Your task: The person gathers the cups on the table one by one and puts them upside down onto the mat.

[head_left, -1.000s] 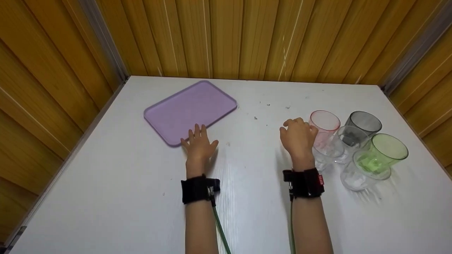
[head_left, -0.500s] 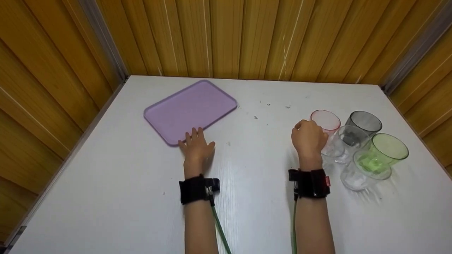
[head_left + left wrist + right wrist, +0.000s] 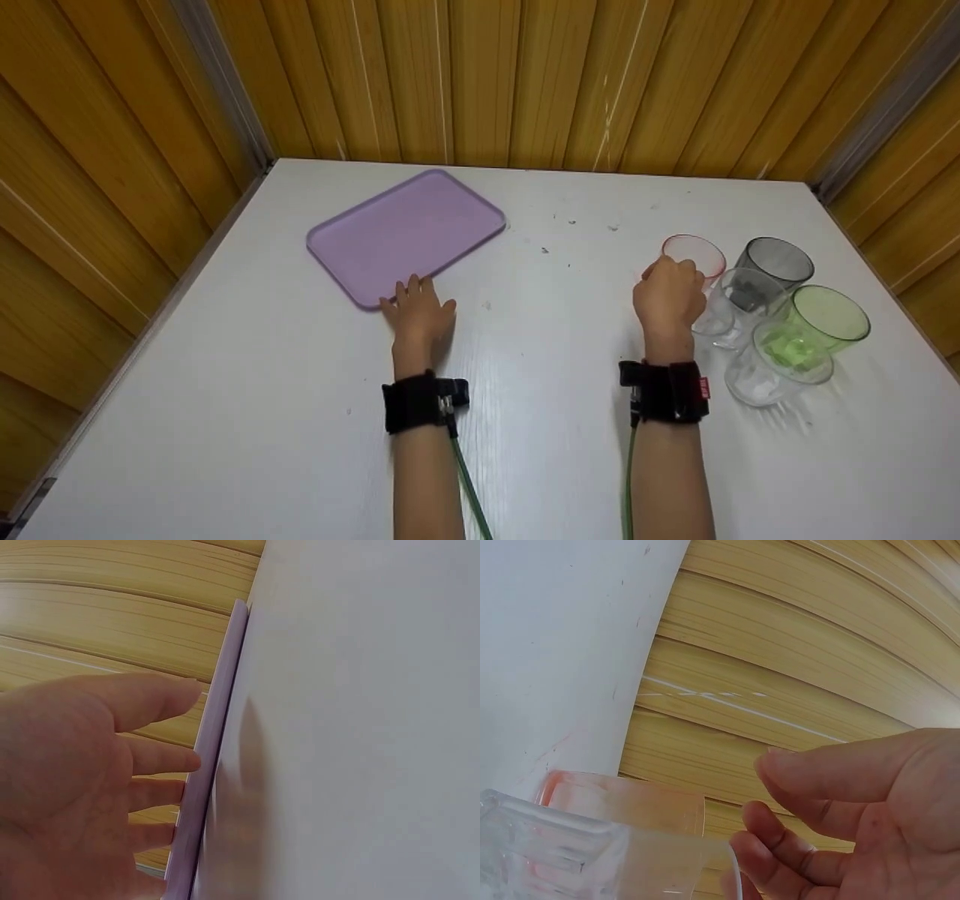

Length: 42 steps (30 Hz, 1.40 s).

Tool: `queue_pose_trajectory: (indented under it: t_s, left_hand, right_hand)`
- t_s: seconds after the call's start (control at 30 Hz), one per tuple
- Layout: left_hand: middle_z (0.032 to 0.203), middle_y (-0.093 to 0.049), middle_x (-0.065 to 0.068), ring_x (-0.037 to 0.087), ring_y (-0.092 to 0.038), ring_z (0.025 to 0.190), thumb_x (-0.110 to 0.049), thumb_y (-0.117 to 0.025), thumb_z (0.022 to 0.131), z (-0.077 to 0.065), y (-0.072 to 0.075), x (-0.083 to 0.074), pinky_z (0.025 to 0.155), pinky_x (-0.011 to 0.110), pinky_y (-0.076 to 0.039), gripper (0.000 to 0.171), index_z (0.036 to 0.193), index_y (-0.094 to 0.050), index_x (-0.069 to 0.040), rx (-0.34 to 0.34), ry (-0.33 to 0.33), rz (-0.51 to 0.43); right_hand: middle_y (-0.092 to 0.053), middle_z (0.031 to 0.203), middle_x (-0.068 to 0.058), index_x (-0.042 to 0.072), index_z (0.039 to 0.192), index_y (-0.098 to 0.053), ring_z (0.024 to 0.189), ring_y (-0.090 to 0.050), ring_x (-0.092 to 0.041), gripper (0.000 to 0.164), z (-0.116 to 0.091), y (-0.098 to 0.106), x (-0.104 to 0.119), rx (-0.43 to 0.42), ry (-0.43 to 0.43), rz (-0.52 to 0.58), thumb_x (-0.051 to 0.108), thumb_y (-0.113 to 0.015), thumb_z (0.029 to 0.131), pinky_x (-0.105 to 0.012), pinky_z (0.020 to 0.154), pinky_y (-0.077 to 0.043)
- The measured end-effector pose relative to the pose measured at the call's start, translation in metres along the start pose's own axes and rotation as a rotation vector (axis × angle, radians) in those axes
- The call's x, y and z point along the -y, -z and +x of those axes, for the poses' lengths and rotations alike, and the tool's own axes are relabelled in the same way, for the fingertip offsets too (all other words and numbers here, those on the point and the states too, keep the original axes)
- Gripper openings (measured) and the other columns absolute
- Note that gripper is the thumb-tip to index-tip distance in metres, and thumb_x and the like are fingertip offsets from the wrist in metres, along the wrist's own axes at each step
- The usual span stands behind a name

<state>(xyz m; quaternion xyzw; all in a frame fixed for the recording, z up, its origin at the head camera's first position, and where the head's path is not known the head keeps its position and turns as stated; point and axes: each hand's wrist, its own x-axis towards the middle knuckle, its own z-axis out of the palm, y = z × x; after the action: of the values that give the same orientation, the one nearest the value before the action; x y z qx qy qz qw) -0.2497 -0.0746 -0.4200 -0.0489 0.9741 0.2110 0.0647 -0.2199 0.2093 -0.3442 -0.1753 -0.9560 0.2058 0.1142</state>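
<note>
The left hand (image 3: pixel 418 324) reaches to the near edge of a purple tray (image 3: pixel 409 232), fingers spread and fairly straight. In the left wrist view, its fingertips are right at the tray's rim (image 3: pixel 217 705), with the thumb above. To the right, the other hand (image 3: pixel 670 301) hovers by the near-left glasses, fingers loosely bent. The right wrist view shows its thumb (image 3: pixel 817 772) apart from the fingers, the lower fingertips overlapping the rim of a clear glass (image 3: pixel 660 862). Behind that glass is a pink-tinted glass (image 3: pixel 630 799), whose red rim (image 3: pixel 694 236) shows in the head view.
A grey glass (image 3: pixel 780 259) and a green glass (image 3: pixel 832 315) stand at the right, with clear glasses (image 3: pixel 776 379) close in front. All are on a white table (image 3: pixel 525 420). Wood-patterned panels (image 3: pixel 480 82) enclose its back and sides. Green cables (image 3: pixel 469 480) run from the wrist straps.
The right hand has moved right toward the pink and clear glasses, its fingers looking more bent from above. The left hand has drawn slightly back at the tray's edge. Tray and glasses stay put.
</note>
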Motion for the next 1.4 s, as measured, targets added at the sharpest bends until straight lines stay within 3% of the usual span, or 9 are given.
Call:
queue_pose_trajectory:
  t_s: [0.27, 0.83, 1.2, 1.4]
  left_hand:
    - [0.147, -0.023, 0.018, 0.039, -0.015, 0.136, -0.040, -0.043, 0.092, 0.002, 0.002, 0.000, 0.106, 0.062, -0.006, 0.063, 0.140, -0.031, -0.001, -0.007, -0.003, 0.019]
    - [0.144, -0.028, 0.020, 0.039, -0.021, 0.133, -0.038, -0.048, 0.090, 0.002, 0.002, 0.001, 0.105, 0.062, -0.008, 0.064, 0.138, -0.032, 0.001, -0.031, -0.019, 0.003]
    - [0.146, -0.021, 0.023, 0.041, -0.021, 0.132, -0.046, -0.047, 0.089, 0.001, 0.004, 0.000, 0.104, 0.065, -0.006, 0.078, 0.143, -0.017, 0.001, 0.010, 0.026, 0.014]
    - [0.145, -0.020, 0.024, 0.043, -0.021, 0.131, -0.046, -0.048, 0.088, -0.002, 0.005, 0.000, 0.102, 0.068, -0.006, 0.075, 0.142, -0.023, -0.002, 0.010, 0.038, 0.027]
  right_hand:
    - [-0.046, 0.109, -0.035, -0.010, 0.101, -0.057, 0.107, -0.042, -0.050, 0.028, 0.001, 0.003, -0.007, 0.088, -0.028, -0.011, 0.002, -0.042, 0.081, -0.059, 0.080, -0.043]
    - [-0.044, 0.108, -0.040, -0.021, 0.106, -0.047, 0.096, -0.049, -0.054, 0.036, 0.001, 0.003, -0.014, 0.064, -0.053, 0.033, 0.001, -0.038, 0.078, -0.058, 0.078, -0.044]
    - [-0.050, 0.110, -0.037, -0.016, 0.105, -0.049, 0.102, -0.050, -0.050, 0.034, 0.005, 0.004, -0.016, 0.145, -0.062, -0.006, 0.002, -0.037, 0.079, -0.057, 0.078, -0.045]
    - [-0.052, 0.110, -0.035, -0.013, 0.106, -0.050, 0.102, -0.051, -0.049, 0.033, 0.006, 0.005, -0.016, 0.173, -0.091, -0.011, 0.003, -0.037, 0.080, -0.058, 0.076, -0.045]
